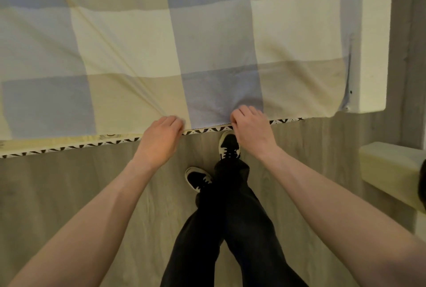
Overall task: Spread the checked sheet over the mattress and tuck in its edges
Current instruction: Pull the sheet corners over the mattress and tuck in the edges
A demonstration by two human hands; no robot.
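Lying flat over the mattress [57, 142], the checked sheet [161, 40] fills the view from 9 o'clock round to 2 o'clock, and its near edge runs long from 9 o'clock to 3 o'clock, right where both hands are placed. The left hand [159, 140] and the right hand [251, 128] are both curled shut on that edge, side by side, with a fold of cloth pinched in each, and neither hand is nearer to it than the other. A downward push at 12 o'clock seems needed next, since the patterned strip [202, 130] under the edge is not yet covered.
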